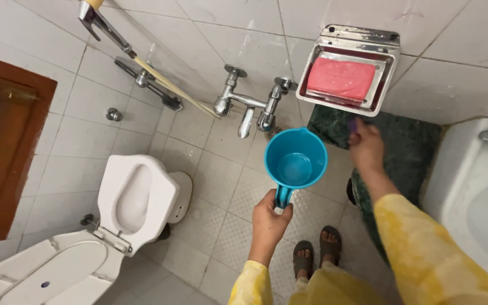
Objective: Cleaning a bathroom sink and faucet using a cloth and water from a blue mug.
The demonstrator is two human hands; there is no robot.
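**Blue jug held under the wall tap in a tiled bathroom**

White tiles cover the wall (pixel 244 28) and the floor (pixel 221 186) of the room. At the lower left stands a white toilet (pixel 86 237) with its seat and lid raised. At the right edge sits a white washbasin (pixel 481 192) with a chrome tap on its rim, and beside it a dark green stone shelf (pixel 408 141) runs along the wall. A brown wooden door (pixel 1 147) fills the left edge.

The person wears yellow sleeves and grey sandals (pixel 316 254); both feet stand on the floor tiles below the jug.

The blue plastic jug (pixel 295 159) is in the middle of the view, held in the air just below and slightly right of the chrome wall tap (pixel 249 107). Its mouth faces the camera and the inside looks empty. The left hand (pixel 269 217) is clamped around the jug's handle from below, fingers wrapped shut on it.

Above the stone shelf, a steel soap dish (pixel 352 68) is fixed to the wall and holds a pink bar of soap (pixel 341 79). The right hand (pixel 366 146) reaches out over the stone shelf just under the soap dish; a small purple thing shows at its fingertips, but whether the fingers close on it I cannot tell.

A chrome hand sprayer with its hose (pixel 142 65) hangs on the wall at the upper left.
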